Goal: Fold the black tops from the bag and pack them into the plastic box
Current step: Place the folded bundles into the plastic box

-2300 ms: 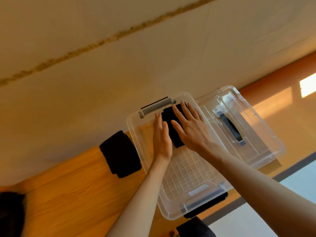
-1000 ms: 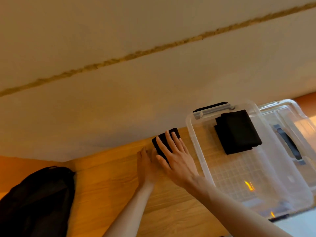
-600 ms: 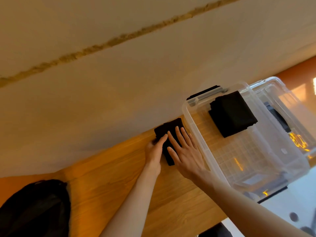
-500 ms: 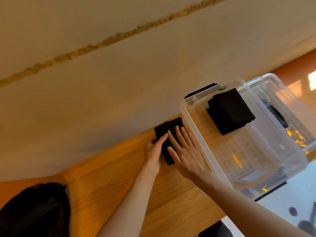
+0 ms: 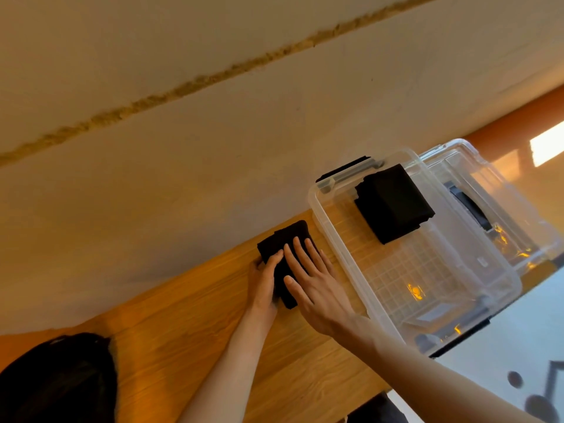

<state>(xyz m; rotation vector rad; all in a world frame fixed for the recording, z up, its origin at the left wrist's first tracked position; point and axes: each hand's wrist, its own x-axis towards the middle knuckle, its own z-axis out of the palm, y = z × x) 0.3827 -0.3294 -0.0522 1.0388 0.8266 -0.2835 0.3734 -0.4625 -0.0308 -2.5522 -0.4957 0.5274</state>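
"On the wooden table, hard against the wall, is that a folded black top?"

"Yes, a small dark bundle just left of the plastic box, close to its left wall."

"And the hands?"

"Both are on it. The right hand lies flat over the near right part, fingers straight and a little spread, tips pointing toward the wall. The left hand sits at the left edge, fingers straight and pressed together, tips on the cloth. Whether its thumb is tucked under the edge I cannot tell."

"What's in the box?"

"A second black top, folded square, lying on the ribbed floor at the far end. The near end of the floor shows bare plastic. A grey latch sits on the far rim."

"Anything beside it?"

"The clear lid lies to its right, touching or overlapping the box's right edge, with a dark handle in the middle."

"And the bag?"

"Near left corner – a black bag, cut off by the frame, well apart from the hands."
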